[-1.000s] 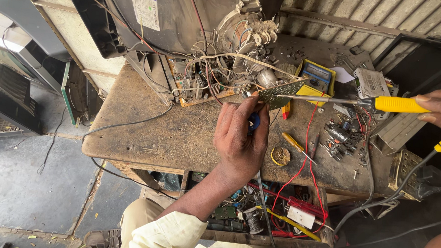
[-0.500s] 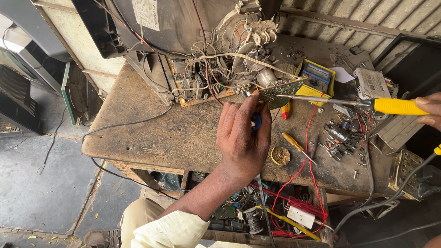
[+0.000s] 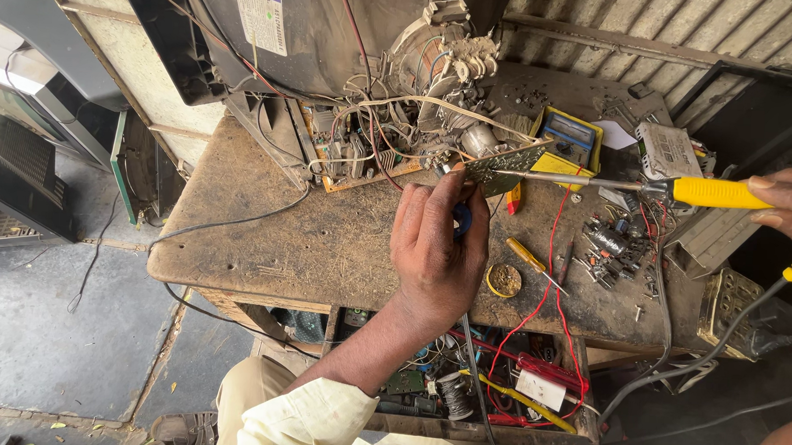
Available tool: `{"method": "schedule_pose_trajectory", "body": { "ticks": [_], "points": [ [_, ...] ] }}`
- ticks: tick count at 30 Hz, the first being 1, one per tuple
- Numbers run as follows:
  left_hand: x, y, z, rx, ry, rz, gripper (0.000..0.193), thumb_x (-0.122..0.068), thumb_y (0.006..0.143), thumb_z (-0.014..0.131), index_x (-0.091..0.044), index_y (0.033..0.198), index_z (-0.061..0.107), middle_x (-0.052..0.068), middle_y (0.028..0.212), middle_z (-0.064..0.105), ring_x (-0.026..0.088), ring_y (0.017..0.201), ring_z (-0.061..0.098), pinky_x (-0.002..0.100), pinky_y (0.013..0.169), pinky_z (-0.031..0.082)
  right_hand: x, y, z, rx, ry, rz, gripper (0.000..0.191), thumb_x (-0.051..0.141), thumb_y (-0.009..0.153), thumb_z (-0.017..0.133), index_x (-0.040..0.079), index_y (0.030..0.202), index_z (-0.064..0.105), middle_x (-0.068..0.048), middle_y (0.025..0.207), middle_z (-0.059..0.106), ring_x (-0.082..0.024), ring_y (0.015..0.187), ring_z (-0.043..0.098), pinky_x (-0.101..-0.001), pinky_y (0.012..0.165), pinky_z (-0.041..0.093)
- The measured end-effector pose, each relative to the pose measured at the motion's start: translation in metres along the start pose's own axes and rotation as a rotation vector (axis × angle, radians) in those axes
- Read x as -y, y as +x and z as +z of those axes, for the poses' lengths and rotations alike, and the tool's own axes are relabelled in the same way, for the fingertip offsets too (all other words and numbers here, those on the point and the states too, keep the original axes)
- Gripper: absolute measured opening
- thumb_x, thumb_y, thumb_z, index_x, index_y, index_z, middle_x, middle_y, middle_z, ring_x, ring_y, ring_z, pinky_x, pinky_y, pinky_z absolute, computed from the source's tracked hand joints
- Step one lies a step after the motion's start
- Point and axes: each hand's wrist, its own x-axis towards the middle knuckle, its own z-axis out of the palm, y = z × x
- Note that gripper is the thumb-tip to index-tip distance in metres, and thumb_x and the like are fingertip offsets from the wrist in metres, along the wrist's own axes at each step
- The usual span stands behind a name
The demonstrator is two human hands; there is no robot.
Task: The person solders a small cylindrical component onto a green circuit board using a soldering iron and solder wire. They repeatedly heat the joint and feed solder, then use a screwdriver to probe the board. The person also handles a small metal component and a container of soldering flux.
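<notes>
My left hand (image 3: 437,255) is over the middle of the wooden workbench (image 3: 325,246), its fingers closed on a small blue-handled tool (image 3: 462,220) that is mostly hidden by the hand. Its fingertips reach up to a green circuit board (image 3: 503,167) hanging by wires from an opened television (image 3: 332,45). My right hand (image 3: 787,208) comes in from the right edge and grips the yellow handle of a soldering iron (image 3: 711,193). The iron's long metal shaft points left, and its tip touches the circuit board.
A yellow multimeter (image 3: 570,139) lies behind the board. A round tin (image 3: 504,281), a yellow screwdriver (image 3: 528,254) and loose small parts (image 3: 615,243) lie to the right. An open drawer (image 3: 504,397) full of wires and parts sits under the bench's front edge.
Almost nothing has changed. My left hand has edged slightly closer to the board, and the soldering iron stays on it.
</notes>
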Motion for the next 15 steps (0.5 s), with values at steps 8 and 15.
{"method": "schedule_pose_trajectory", "body": {
  "ticks": [8, 15],
  "points": [
    [0.0008, -0.0028, 0.0016, -0.006, -0.006, -0.012, 0.041, 0.01, 0.093, 0.076, 0.003, 0.129, 0.057, 0.012, 0.103, 0.066, 0.024, 0.087, 0.063, 0.035, 0.077, 0.052, -0.0078, -0.0047, 0.0036, -0.052, -0.255, -0.435, 0.035, 0.007, 0.1, 0.064, 0.012, 0.135, 0.063, -0.011, 0.112, 0.071, -0.018, 0.099, 0.074, -0.0266, 0.086, 0.059],
    [0.0002, -0.004, 0.0018, -0.001, -0.01, -0.014, 0.045, 0.009, 0.093, 0.075, 0.004, 0.133, 0.056, 0.012, 0.105, 0.066, 0.025, 0.088, 0.064, 0.036, 0.079, 0.053, -0.0031, -0.0083, 0.0009, -0.043, 0.009, -0.164, 0.024, 0.013, 0.109, 0.059, 0.0, 0.129, 0.062, -0.022, 0.109, 0.07, -0.024, 0.101, 0.074, -0.0299, 0.092, 0.058]
  ]
}}
